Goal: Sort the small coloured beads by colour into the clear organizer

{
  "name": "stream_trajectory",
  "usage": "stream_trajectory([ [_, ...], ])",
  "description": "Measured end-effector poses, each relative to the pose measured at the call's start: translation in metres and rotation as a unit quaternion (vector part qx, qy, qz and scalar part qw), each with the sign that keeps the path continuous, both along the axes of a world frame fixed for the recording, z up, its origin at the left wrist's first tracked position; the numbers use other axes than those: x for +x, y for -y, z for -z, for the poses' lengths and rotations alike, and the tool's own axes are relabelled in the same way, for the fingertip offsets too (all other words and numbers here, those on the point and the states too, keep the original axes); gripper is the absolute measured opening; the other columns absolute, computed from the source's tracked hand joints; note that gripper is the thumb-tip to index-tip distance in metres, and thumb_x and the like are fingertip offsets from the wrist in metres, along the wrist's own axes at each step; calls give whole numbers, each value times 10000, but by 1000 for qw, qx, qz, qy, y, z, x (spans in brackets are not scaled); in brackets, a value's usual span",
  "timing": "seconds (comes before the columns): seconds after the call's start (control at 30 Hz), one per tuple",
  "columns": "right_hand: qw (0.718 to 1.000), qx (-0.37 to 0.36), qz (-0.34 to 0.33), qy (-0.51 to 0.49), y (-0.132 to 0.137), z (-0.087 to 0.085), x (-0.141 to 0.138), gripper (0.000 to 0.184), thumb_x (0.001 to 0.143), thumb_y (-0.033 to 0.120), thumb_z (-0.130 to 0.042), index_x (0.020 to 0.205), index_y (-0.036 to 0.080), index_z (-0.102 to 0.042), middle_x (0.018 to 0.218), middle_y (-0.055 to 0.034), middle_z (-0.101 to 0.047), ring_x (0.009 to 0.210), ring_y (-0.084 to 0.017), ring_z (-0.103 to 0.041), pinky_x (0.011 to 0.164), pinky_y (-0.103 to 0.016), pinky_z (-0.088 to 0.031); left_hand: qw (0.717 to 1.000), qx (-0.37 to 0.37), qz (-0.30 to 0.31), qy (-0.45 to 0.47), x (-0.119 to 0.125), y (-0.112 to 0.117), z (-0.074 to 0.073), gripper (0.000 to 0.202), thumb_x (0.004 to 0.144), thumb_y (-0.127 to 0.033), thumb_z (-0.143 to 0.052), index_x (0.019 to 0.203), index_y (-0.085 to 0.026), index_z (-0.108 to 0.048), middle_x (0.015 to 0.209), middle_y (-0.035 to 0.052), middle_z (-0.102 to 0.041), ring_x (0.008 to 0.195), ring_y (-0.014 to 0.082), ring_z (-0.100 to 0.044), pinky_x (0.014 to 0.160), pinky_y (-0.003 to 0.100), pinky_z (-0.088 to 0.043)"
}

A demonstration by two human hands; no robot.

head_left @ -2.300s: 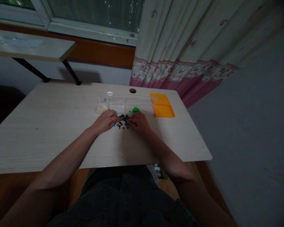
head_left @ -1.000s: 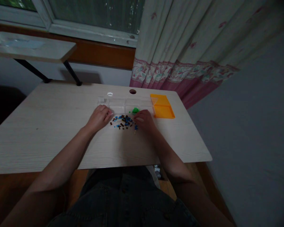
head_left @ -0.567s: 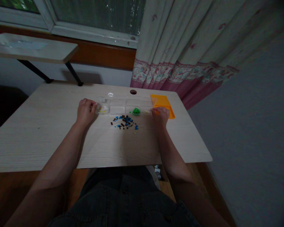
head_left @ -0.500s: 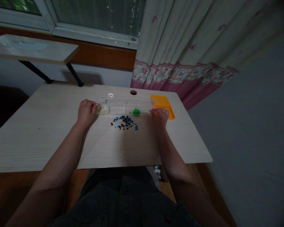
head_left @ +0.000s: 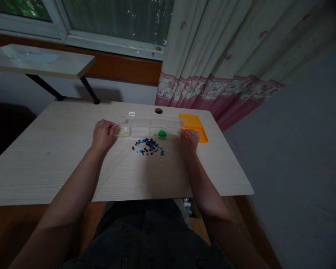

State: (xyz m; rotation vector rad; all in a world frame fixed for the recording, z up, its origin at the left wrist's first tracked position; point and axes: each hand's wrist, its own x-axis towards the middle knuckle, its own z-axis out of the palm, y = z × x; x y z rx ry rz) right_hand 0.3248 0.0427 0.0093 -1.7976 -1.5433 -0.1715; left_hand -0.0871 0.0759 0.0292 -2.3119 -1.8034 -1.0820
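Note:
A clear plastic compartment box (head_left: 140, 131) lies across the table, its several compartments in a row. My left hand (head_left: 103, 133) grips the left end of this box with curled fingers. At the opposite end, my right hand (head_left: 189, 139) has its fingers closed on the right edge. Yellow pieces (head_left: 123, 131) lie in the leftmost compartment, and a heap of green pieces (head_left: 162, 133) sits in one right of the middle. Just in front of the box, small blue and dark brown building bricks (head_left: 149, 145) are scattered on the tabletop.
An orange tray (head_left: 194, 123) lies behind and right of my right hand. The wooden table (head_left: 123, 175) has a round cable hole (head_left: 158, 111) near its back edge. A raised shelf (head_left: 58, 61) stands at the back left, and a curtain (head_left: 210, 74) hangs behind.
The whole view has shifted slightly. Both hands stay at the two ends of the box, and the scattered bricks lie as before.

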Motion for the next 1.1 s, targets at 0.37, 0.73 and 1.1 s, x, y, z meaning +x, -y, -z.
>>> stream_trajectory([
  [0.37,1000,-4,-10,-12,0,-4,-2,325,985,356,-469,955,202,-754,1013,-99,-707,973,-233,-534,889,-376,-373,997,29,64,-17,18,12,-13,278,967,-347,-478,885,-161,-668,857,89,-616,897,246,-548,859,386,-431],
  [0.73,997,31,-64,5,4,-14,-10,298,972,331,-493,944,205,-762,973,-94,-723,948,-227,-573,886,-378,-398,920,-68,374,-92,59,40,-26,246,976,-335,-513,919,-195,-707,866,57,-638,867,193,-564,824,338,-439],
  [1.1,994,40,-102,9,9,-22,-19,289,968,318,-502,925,209,-765,919,-75,-730,901,-220,-596,869,-376,-411,898,-102,415,-109,62,43,-17,148,923,-357,-631,988,-235,-683,937,46,-620,939,212,-566,840,359,-455],
])
